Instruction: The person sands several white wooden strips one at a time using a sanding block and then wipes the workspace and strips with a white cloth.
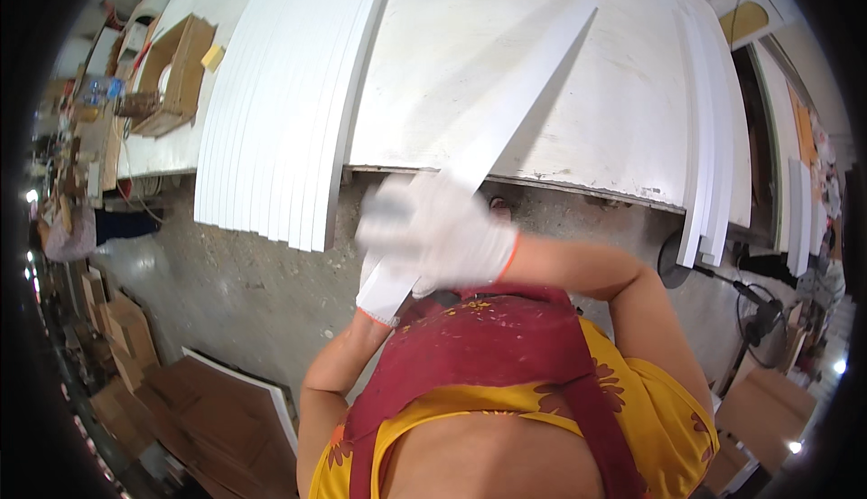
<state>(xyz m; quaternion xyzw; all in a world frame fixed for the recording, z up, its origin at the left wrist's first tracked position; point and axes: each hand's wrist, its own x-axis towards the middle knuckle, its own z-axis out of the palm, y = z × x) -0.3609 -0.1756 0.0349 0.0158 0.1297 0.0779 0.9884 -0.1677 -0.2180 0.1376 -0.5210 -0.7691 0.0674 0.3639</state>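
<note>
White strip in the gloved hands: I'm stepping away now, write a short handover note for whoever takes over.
Right hand: in a white glove, blurred, closed around the near end of the long white strip.
Left hand: gloved, holding the same end from below.
Strip: far end rests slanted on the white worktable; near end overhangs the table edge toward the body.
Stack of white strips lies on the table's left side, another stack of strips on its right.
Done: one strip is in hand, apart from both stacks.
Left: cannot tell which stack it belongs to.
</note>
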